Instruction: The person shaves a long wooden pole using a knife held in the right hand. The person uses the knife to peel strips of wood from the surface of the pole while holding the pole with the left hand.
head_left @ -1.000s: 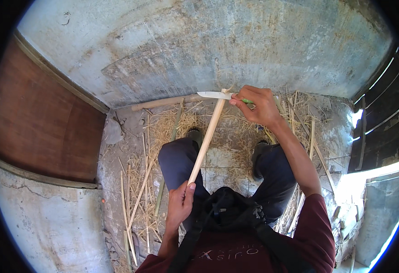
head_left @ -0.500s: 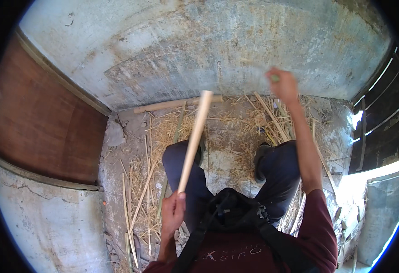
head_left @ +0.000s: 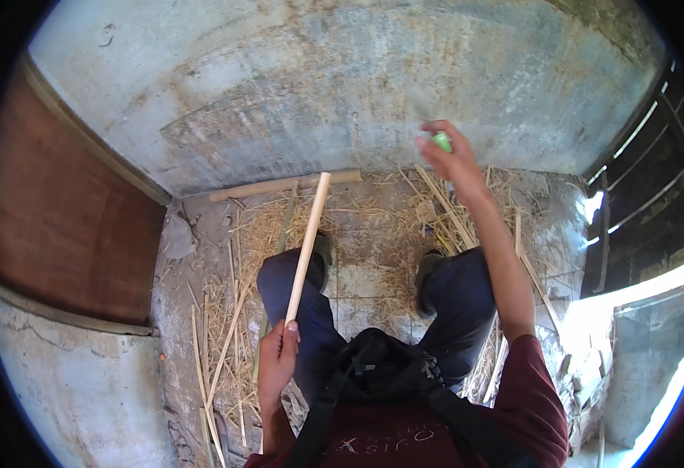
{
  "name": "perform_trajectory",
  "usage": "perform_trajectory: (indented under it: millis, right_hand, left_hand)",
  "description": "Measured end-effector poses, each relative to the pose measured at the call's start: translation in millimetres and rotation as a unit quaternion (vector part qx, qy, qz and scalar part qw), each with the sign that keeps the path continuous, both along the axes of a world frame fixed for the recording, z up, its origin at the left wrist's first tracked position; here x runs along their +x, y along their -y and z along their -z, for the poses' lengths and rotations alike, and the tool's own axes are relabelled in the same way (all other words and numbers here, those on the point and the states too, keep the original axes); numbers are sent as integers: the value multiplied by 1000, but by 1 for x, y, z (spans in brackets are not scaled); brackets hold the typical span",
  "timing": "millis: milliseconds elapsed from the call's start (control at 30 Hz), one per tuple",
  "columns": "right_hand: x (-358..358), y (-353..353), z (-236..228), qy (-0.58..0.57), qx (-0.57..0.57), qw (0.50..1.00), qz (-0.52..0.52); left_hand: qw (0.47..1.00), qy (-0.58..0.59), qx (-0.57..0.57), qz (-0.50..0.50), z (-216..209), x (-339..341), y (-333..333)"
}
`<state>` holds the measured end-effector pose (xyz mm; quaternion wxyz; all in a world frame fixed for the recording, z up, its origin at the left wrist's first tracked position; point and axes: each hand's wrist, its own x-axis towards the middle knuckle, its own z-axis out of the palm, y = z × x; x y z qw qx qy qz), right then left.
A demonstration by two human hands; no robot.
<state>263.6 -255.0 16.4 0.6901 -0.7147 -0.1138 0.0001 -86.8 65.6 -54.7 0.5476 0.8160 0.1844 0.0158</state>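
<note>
The left hand (head_left: pixel 278 357) is closed around the lower end of a pale stick (head_left: pixel 308 248), which slants above the left leg (head_left: pixel 275 285). To the right of this stick, and apart from it, the right hand (head_left: pixel 450 158) curls around a green-handled knife (head_left: pixel 442 141); its blade is blurred. Shavings (head_left: pixel 261 228) lie on both sides of the stick.

In your hold, the stick (head_left: pixel 308 246) looks smooth, matt wood; your trousers (head_left: pixel 291 288), matt cloth. Rough, fibrous shavings (head_left: pixel 262 228) lie toward the floor's (head_left: pixel 361 279) left edge.

The hands (head_left: pixel 278 357) hold a pale stick (head_left: pixel 308 248) and a green-handled knife (head_left: pixel 442 141).
</note>
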Motion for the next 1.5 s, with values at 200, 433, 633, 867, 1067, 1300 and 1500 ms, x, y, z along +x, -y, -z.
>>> perform_trajectory:
  millis: [200,433,633,867,1067,1300,1500]
  right_hand:
    - [-47,-46,26,250,-138,957,-47]
    - [-74,-60,23,187,-26,977,-95]
    - [-63,-55,24,163,48,982,-83]
    - [-50,-41,23,162,54,985,7]
    - [-27,-24,20,154,100,980,73]
    - [-29,-23,16,130,112,983,73]
    - [-53,-33,19,150,7,983,104]
  left_hand:
    - [999,15,-16,30,-9,29,23]
    - [994,25,54,89,-23,64,49]
    - [986,62,78,137,-33,85,65]
    - [982,71,33,172,-4,81,45]
    - [980,11,-2,201,18,47,17]
    - [978,-41,-49,200,15,41,12]
    - [985,60,23,159,-5,56,14]
